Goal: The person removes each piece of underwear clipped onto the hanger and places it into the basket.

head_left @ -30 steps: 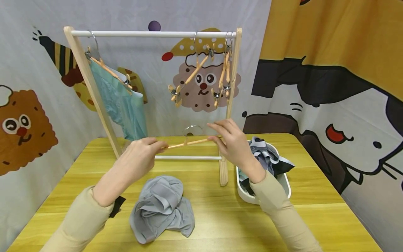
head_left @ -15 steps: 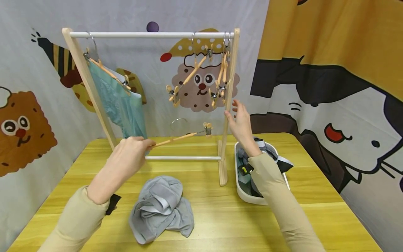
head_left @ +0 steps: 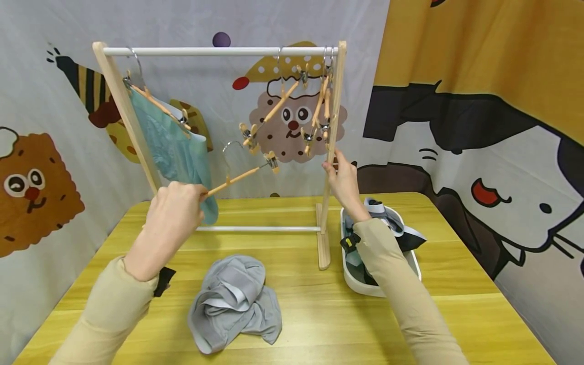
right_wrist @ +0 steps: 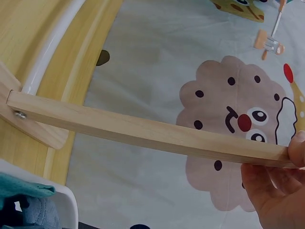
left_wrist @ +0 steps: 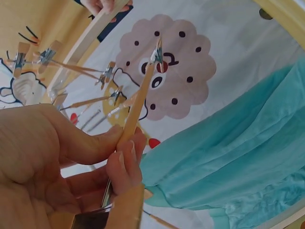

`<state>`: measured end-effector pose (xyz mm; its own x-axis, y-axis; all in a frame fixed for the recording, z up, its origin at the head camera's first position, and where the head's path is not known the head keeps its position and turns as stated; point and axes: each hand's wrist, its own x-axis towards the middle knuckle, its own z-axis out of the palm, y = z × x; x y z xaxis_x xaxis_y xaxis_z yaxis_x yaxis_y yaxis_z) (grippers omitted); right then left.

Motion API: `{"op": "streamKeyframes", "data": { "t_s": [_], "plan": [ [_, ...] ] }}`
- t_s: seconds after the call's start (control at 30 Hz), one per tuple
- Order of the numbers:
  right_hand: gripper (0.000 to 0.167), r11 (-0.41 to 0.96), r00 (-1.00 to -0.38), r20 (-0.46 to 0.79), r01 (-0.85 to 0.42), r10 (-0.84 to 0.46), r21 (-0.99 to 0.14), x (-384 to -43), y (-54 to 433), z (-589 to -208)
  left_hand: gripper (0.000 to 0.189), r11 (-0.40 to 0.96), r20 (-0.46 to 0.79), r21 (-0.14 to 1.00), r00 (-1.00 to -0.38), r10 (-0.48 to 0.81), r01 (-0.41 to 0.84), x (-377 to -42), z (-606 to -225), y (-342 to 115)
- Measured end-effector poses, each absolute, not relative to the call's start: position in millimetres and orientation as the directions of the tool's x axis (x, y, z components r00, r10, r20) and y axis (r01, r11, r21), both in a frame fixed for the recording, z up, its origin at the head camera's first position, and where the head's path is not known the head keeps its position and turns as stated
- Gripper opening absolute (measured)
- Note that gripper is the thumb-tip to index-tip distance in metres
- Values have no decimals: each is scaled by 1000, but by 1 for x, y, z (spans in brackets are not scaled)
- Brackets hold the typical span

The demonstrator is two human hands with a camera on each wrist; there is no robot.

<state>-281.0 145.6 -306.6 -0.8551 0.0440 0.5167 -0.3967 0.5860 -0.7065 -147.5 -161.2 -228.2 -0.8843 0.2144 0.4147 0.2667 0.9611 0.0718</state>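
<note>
By one end, my left hand pinches a wooden clip hanger that carries no garment. Its metal hook stands upward and its far clip points right, below the rack's rail. In the left wrist view, thumb and fingers close on the wooden bar. My right hand holds the right wooden post of the small clothes rack; the right wrist view has the thumb on one side of the post and fingers on the other. A crumpled grey garment lies on the table in front of me.
A turquoise garment hangs from a clip hanger at the left of the white rail. Bare clip hangers hang toward the right end. A white basket of folded clothes stands on the table, under my right forearm.
My right hand has let go of the hanger and taken hold of the rack's post. My left hand has carried the hanger left and up, toward the turquoise garment.
</note>
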Motion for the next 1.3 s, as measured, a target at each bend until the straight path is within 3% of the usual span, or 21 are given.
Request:
{"op": "streamKeyframes", "data": {
  "t_s": [0.47,0.83,1.3],
  "plan": [
    [41,605,-839,542,-410,43,-683,-280,146,-309,21,975,575,53,-805,148,218,-165,-184,-147],
    [40,614,-823,566,-430,34,-662,-276,145,-309,20,986,606,32,-788,111,163,-190,-147,-131],
    [38,610,-817,576,-440,33,-659,-276,145,-309,17,997,462,5,-884,71,83,-228,-117,-103]
  ]
}}
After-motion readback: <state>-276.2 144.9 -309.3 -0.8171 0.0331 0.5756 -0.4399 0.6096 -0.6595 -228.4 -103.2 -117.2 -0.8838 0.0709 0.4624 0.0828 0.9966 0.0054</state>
